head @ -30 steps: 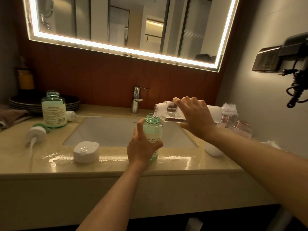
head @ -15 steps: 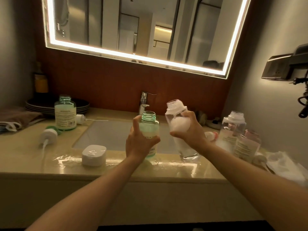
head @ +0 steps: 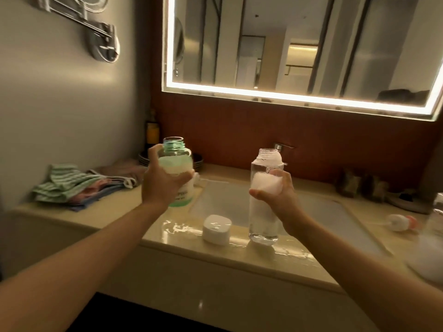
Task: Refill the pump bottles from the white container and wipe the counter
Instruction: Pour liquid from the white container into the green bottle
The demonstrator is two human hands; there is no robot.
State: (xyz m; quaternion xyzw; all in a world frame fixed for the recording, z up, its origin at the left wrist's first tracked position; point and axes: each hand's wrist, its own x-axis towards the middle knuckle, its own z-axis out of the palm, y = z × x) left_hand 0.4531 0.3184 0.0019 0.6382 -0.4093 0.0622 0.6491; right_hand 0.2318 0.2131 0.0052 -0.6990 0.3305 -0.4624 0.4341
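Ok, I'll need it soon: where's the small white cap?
In the head view, the white cap sits on the front edge of the counter, just left of the tall container the right hand holds.

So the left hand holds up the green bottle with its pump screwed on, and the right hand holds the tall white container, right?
Not quite: in the head view the green bottle has a bare open neck, no pump. The left hand holds it up, the right hand the tall white container.

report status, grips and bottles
Left grip holds green clear plastic bottle, uncapped, lifted. Right grip holds tall clear white-filled container, upright. White square cap on counter.
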